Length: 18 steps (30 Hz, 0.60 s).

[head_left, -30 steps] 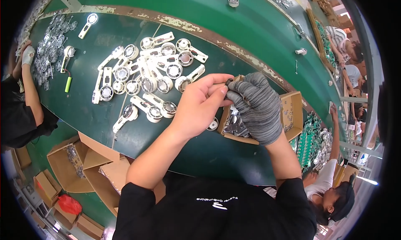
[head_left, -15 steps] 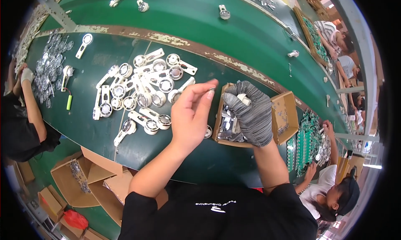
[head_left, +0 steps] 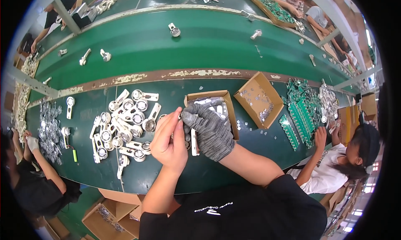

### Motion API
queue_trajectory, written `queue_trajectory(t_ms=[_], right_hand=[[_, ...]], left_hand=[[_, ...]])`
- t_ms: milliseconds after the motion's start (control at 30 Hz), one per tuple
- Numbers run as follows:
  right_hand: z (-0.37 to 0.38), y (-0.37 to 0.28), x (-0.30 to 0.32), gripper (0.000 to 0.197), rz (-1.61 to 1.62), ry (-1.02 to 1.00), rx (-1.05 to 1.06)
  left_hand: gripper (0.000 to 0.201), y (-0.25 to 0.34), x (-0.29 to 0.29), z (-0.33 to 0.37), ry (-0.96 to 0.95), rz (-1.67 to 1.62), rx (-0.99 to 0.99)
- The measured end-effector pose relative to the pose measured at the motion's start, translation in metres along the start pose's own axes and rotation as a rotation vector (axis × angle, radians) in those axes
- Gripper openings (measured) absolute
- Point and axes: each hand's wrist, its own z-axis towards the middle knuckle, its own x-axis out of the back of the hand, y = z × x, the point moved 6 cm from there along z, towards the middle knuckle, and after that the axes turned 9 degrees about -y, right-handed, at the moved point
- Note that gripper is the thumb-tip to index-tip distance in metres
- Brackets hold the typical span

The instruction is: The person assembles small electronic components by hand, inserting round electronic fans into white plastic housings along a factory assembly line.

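Observation:
My left hand (head_left: 170, 144), bare, is closed in a pinch, its fingertips meeting those of my right hand. A tiny dark piece shows between the fingertips, too small to name. My right hand (head_left: 211, 132), in a grey striped knit glove, is closed around a white handheld fan part (head_left: 194, 142), whose handle sticks out below the fingers; the rest is hidden by the glove. To the left lies a pile of white handheld fan parts (head_left: 127, 122) with round heads. Just behind my right hand, a cardboard box (head_left: 230, 110) holds grey and white flat pieces.
A second cardboard box (head_left: 267, 122) with small metal bits stands tilted to the right, near green circuit boards (head_left: 301, 123). Clear round parts (head_left: 49, 133) lie far left. Beyond a worn ledge runs a green conveyor belt (head_left: 142, 52) with scattered parts. Co-workers sit on both sides.
The view has turned, shifting the scene. My hands, apart before, have come together at the fingertips. My gloved hand has turned, and the white fan part's handle now points down from it.

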Motion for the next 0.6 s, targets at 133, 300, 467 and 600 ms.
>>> queue_trajectory(t_ms=[133, 300, 467, 600], right_hand=[[-0.004, 0.005, 0.006, 0.013, 0.186, -0.090, -0.065], [-0.007, 0.010, 0.000, 0.014, 0.252, 0.027, -0.117], [-0.014, -0.002, 0.004, 0.023, -0.315, -0.028, -0.126], [-0.024, -0.027, 0.011, 0.034, -1.200, -0.241, 0.464]], left_hand=[[0.025, 0.002, -0.003, -0.001, -0.037, -0.014, -0.068], [0.032, -0.009, -0.006, -0.008, -0.067, -0.381, 0.125], [0.020, -0.044, -0.003, -0.013, -0.015, -0.880, 0.473], [0.014, -0.048, 0.000, -0.006, 0.052, -0.848, 0.628]])
